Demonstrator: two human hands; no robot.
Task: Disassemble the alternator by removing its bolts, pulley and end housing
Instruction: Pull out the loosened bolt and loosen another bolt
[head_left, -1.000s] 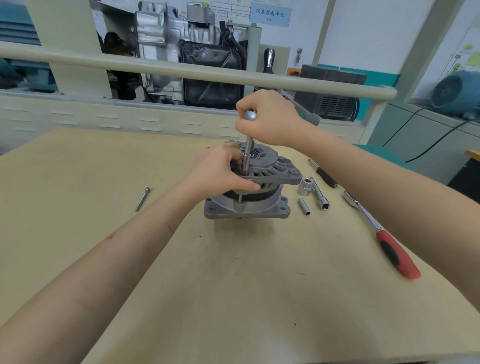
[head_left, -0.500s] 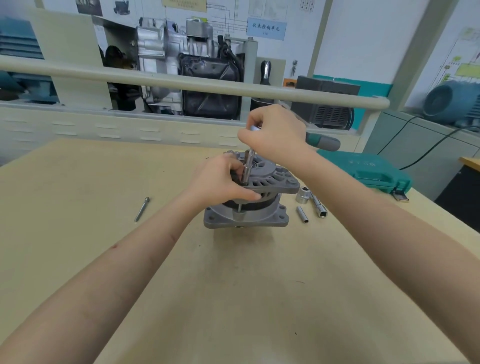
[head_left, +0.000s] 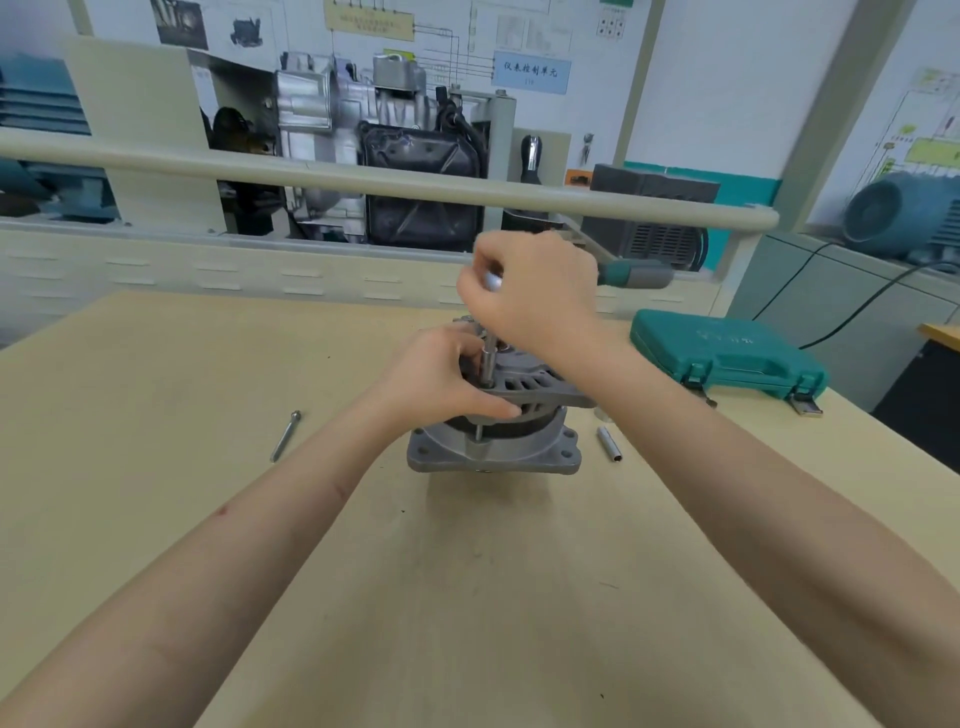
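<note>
Fingers of right hand (head_left: 535, 291) stayed clamped on ratchet (head_left: 636, 274), handle swung rightward; left hand (head_left: 441, 376) gripped alternator (head_left: 498, 415); bolt loosening.

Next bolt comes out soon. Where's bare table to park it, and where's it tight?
Bare table lies in front of the alternator, between the forearms. More room far left, beyond the loose bolt. Tight on the right: a socket lies beside the alternator, the green tool case behind it, and the right hand works the ratchet there; the left hand grips the housing.
</note>
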